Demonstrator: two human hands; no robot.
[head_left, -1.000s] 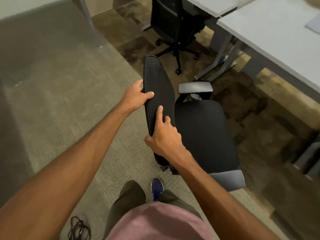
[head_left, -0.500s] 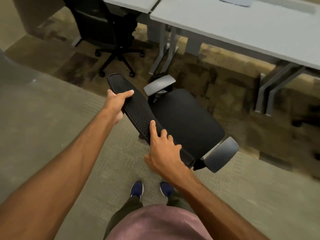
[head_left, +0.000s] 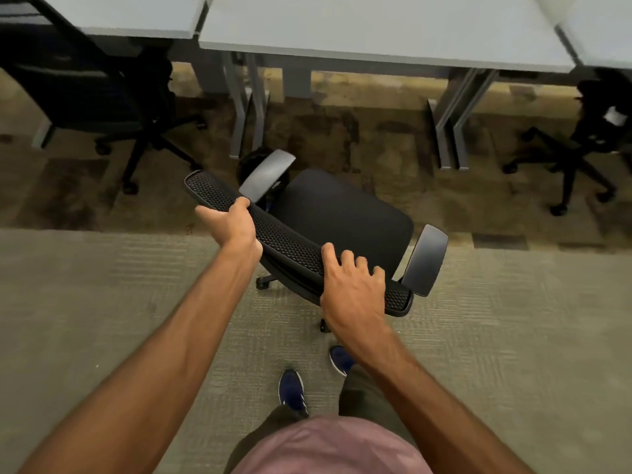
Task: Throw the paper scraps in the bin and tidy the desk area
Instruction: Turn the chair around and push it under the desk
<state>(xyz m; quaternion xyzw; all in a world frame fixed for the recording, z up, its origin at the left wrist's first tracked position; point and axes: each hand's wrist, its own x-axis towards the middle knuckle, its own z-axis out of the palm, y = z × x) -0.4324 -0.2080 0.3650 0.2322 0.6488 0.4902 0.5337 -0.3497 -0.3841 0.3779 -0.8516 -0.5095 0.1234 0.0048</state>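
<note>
Gripping the mesh backrest (head_left: 290, 244) of the office chair (head_left: 342, 213): left hand (head_left: 231, 224) clamped, right hand (head_left: 354, 289) draped over; best squared, then rolled toward twelve o'clock under the desk (head_left: 376, 32); paper scraps unseen.
</note>
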